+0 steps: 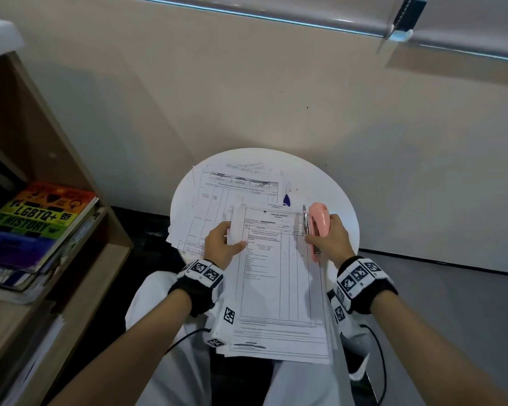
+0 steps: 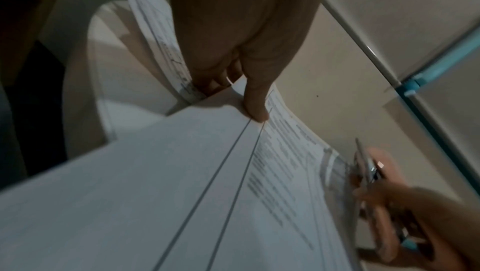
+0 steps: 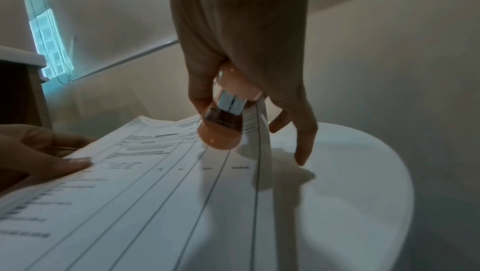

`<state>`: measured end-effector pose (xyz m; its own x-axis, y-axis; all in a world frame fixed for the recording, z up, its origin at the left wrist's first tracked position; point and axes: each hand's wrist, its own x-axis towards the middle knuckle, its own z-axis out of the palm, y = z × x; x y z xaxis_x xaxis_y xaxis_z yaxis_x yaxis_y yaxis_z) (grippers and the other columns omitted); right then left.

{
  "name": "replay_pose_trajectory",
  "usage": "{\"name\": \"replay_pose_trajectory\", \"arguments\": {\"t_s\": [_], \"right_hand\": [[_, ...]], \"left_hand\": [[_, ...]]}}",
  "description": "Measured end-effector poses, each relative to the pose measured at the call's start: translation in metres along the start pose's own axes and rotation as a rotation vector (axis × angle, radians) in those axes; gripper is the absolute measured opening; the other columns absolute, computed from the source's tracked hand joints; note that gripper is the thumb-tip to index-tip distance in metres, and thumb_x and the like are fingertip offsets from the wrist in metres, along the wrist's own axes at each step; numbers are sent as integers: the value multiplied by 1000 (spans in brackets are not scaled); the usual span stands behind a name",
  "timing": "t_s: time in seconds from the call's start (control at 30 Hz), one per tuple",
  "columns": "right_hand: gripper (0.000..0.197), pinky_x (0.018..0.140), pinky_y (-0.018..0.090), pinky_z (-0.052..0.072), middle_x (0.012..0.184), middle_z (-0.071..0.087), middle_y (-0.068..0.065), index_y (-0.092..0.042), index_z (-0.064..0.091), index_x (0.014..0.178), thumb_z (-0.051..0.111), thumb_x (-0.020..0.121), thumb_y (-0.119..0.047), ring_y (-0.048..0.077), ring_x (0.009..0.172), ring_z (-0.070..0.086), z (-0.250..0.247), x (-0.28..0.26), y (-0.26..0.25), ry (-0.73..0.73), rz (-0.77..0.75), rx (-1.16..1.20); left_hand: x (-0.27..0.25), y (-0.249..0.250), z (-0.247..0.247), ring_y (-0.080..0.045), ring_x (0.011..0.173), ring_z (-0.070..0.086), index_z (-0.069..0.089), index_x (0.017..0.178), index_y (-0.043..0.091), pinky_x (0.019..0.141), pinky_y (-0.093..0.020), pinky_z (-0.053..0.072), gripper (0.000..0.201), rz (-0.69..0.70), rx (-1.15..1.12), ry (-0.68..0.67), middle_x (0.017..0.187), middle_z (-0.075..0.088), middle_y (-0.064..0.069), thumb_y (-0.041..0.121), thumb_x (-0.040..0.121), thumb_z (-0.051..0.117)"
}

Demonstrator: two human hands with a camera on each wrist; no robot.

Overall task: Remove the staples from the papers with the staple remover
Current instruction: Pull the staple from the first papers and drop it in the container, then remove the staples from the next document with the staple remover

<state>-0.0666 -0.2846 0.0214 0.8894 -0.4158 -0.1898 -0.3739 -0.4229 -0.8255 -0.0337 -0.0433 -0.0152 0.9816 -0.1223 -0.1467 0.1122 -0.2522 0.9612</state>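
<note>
A printed form stack (image 1: 279, 276) lies over my lap and the near edge of the round white table (image 1: 335, 194). My left hand (image 1: 222, 244) pinches its upper left edge, thumb on top (image 2: 255, 109). My right hand (image 1: 327, 238) grips a pink stapler-style staple remover (image 1: 317, 227) at the stack's upper right corner. The tool's metal end (image 3: 228, 105) stands against the right edge of the paper (image 3: 262, 131). Whether a staple is caught I cannot tell.
More loose sheets (image 1: 229, 197) lie spread over the far part of the table, with a blue object (image 1: 286, 200) peeking out beside them. A wooden shelf (image 1: 79, 247) with a rainbow book (image 1: 41, 221) stands at left. A wall rises behind the table.
</note>
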Motion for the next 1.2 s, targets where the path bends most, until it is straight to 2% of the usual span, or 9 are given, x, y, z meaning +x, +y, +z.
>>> {"name": "replay_pose_trajectory", "arguments": {"t_s": [0.13, 0.3, 0.47, 0.67, 0.8, 0.87, 0.97, 1.1, 1.2], "right_hand": [[50, 81, 42, 54, 102, 57, 9, -9, 46, 113, 75, 73, -5, 27, 92, 59, 10, 6, 0, 4, 38, 77], [40, 58, 27, 53, 89, 57, 4, -10, 46, 107, 70, 77, 2, 18, 73, 62, 8, 1, 0, 83, 78, 334], [21, 44, 18, 43, 69, 54, 3, -5, 59, 98, 62, 82, 8, 9, 53, 56, -17, -20, -11, -237, 48, 375], [34, 65, 21, 52, 81, 65, -3, -14, 62, 101, 74, 75, 4, 6, 71, 64, -32, -54, -65, 48, -336, 426], [61, 77, 21, 55, 103, 65, 5, -9, 53, 124, 78, 70, 4, 4, 83, 66, -38, -72, -86, 133, -542, 478], [78, 86, 33, 55, 122, 59, 17, -21, 45, 131, 83, 63, -14, 14, 96, 65, -39, -72, -82, 74, -513, 440], [107, 88, 47, 50, 126, 57, 20, -5, 23, 140, 84, 57, -31, 17, 87, 56, -39, -70, -72, -11, -385, 396], [104, 82, 36, 53, 125, 58, 10, 4, 24, 143, 87, 63, -21, 4, 81, 59, -42, -65, -66, -54, -316, 361], [114, 100, 53, 46, 140, 45, 16, 2, 23, 144, 87, 56, -33, 23, 120, 56, -43, -66, -74, -30, -296, 362]], "left_hand": [[4, -2, -1, -25, 98, 68, 69, 105, 6, 91, -50, 52, 53, -5, -32, -52, 104, 72, -9, 47, 73, 73], [0, 11, 0, -21, 105, 65, 61, 119, 4, 89, -34, 56, 30, 143, -107, 20, 113, 69, -8, 18, 93, 57], [0, 33, -7, -17, 99, 67, 64, 110, 8, 85, -34, 57, 21, 236, -190, 131, 107, 70, -4, 15, 90, 61], [-19, 133, -14, 7, 82, 61, 40, 103, 21, 73, -14, 52, 25, 584, -165, 328, 94, 58, 15, 16, 91, 61], [-24, 170, -20, -10, 95, 66, 28, 107, 25, 80, -26, 57, 38, 724, -321, 346, 104, 55, 6, 12, 91, 60], [-22, 164, -19, -15, 98, 64, 28, 111, 24, 86, -32, 55, 40, 714, -323, 359, 105, 55, 5, 14, 90, 61], [-20, 143, -13, -2, 96, 62, 34, 114, 15, 83, -20, 51, 36, 606, -302, 293, 105, 58, 8, 16, 90, 61], [-16, 126, -4, 11, 94, 60, 42, 115, 17, 78, -7, 48, 19, 502, -279, 124, 105, 61, 14, 19, 97, 50], [-16, 137, -3, 15, 93, 59, 43, 110, 21, 76, -6, 47, 11, 510, -292, 91, 105, 59, 16, 19, 100, 42]]}}
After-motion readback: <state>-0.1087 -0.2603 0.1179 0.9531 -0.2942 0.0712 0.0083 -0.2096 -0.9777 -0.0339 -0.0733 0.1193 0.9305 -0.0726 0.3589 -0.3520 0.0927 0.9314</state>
